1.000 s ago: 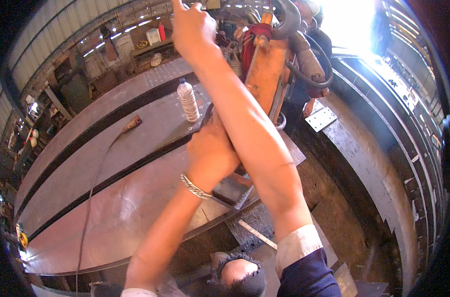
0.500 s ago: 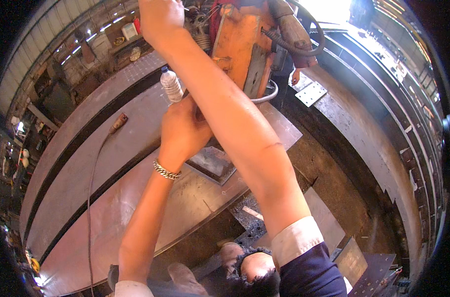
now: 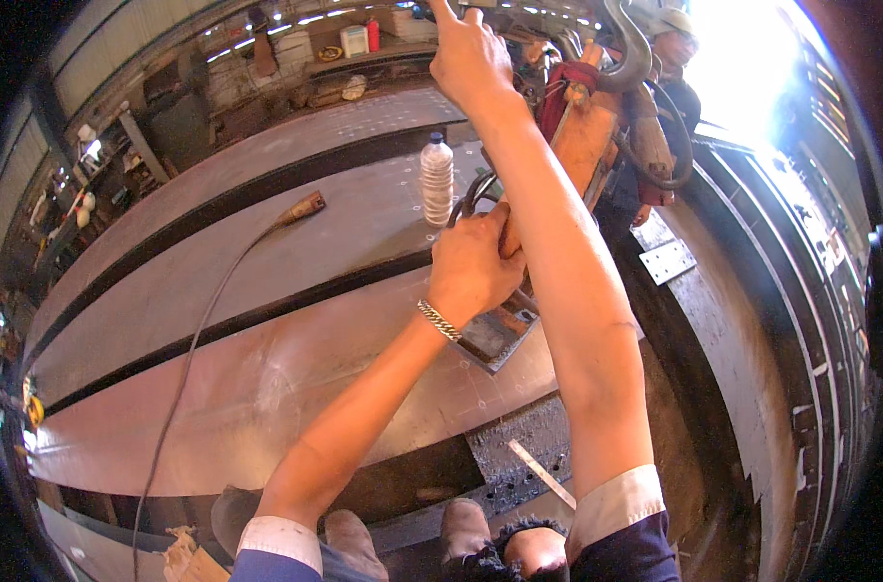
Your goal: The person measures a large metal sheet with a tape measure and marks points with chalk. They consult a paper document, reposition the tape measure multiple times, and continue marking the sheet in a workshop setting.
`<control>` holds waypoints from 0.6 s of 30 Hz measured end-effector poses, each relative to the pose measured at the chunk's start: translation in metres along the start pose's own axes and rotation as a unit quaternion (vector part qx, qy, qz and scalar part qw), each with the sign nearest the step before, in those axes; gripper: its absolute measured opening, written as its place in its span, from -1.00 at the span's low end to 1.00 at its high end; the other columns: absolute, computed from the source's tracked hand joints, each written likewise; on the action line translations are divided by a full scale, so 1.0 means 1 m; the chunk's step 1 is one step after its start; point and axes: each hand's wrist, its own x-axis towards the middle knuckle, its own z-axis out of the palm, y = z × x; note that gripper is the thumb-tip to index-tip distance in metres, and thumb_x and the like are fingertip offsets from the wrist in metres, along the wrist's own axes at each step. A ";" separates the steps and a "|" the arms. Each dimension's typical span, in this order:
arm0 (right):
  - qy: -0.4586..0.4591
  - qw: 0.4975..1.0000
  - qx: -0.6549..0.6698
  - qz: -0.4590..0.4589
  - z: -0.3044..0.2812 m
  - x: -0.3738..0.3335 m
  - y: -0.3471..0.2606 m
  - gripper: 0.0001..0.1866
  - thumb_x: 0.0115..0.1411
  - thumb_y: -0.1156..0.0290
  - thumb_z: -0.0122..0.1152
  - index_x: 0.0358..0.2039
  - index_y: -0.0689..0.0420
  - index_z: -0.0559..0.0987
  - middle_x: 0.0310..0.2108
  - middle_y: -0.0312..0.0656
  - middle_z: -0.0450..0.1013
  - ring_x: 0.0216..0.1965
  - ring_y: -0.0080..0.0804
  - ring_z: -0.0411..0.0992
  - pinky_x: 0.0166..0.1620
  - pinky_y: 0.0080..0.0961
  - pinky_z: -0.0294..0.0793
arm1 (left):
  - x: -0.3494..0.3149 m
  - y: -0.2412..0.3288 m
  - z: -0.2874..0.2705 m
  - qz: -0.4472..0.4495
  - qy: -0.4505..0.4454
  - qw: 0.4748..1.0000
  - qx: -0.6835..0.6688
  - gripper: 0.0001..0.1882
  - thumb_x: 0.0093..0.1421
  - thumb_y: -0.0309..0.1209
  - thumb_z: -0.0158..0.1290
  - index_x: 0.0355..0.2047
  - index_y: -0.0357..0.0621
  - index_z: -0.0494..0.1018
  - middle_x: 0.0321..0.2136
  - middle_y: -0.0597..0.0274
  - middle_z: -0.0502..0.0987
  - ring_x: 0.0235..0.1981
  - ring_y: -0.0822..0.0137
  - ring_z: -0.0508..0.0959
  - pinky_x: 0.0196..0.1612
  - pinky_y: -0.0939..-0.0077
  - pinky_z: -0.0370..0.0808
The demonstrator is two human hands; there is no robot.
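An orange machine (image 3: 587, 141) with a worn boxy body, red cloth and hoses hangs under a large curved metal hook (image 3: 633, 58). My left hand (image 3: 473, 267), with a chain bracelet at the wrist, is closed around part of the machine's near lower side; the fingers partly hide what they grip. My right arm crosses in front of the machine and covers much of it. Raised beyond it, my right hand (image 3: 473, 63) holds nothing visible, one finger stretched upward and cut by the frame's top edge. Below my left hand lies a rectangular metal piece (image 3: 505, 344) on the steel plate (image 3: 267, 378).
A ribbed plastic bottle (image 3: 438, 184) stands left of the machine. A cable with a brown end piece (image 3: 304, 206) crosses the long steel plates. Behind the machine is another person (image 3: 676, 58) in a cap. A drilled plate (image 3: 667, 262) rests on the right-hand beam.
My view has swung, so the scene sits further right and lower. The hook and other person now show. My right hand has come into fuller view, one finger extended; my left keeps its grip.
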 end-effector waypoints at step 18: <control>0.068 0.998 0.004 -0.005 0.064 -0.023 -0.013 -0.27 0.15 0.43 0.20 0.31 -0.30 0.20 -0.06 0.08 0.40 -0.02 0.00 0.48 0.01 -0.16 0.43 | -0.020 -0.091 -0.051 0.071 -0.085 0.993 -0.027 -0.61 0.01 -0.37 0.28 -0.15 -0.23 0.49 -0.49 -0.02 0.59 -0.49 0.07 0.63 -0.36 0.28 0.55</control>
